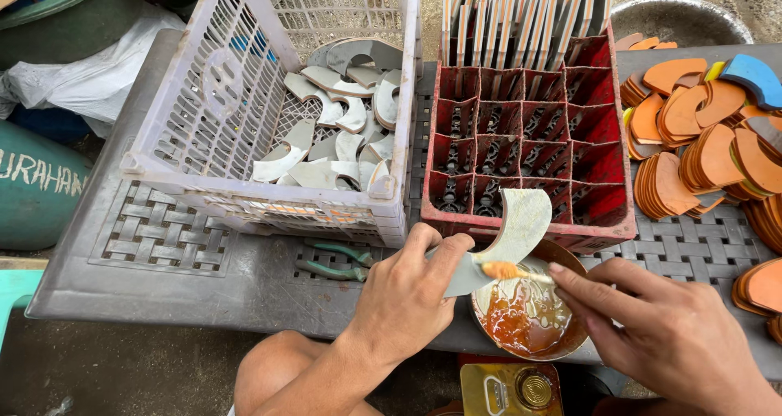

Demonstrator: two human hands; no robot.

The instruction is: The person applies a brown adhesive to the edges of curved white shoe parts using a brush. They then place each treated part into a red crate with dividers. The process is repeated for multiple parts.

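Observation:
My left hand (407,290) grips a curved grey-white piece (513,229) by its lower end, holding it tilted over a round bowl of amber glue (525,318). My right hand (664,330) pinches a small brush (509,270) whose glue-laden tip touches the piece's face. The bowl sits at the near edge of the grey plastic table (163,237), just in front of a red divided crate (529,139).
A pale lilac basket (220,98) at the left holds several of the same curved grey pieces. The red crate's back row holds upright pieces. Orange curved pieces (700,147) lie stacked at the right. Green-handled pliers (338,261) lie by the basket. A yellow tin (509,390) stands below.

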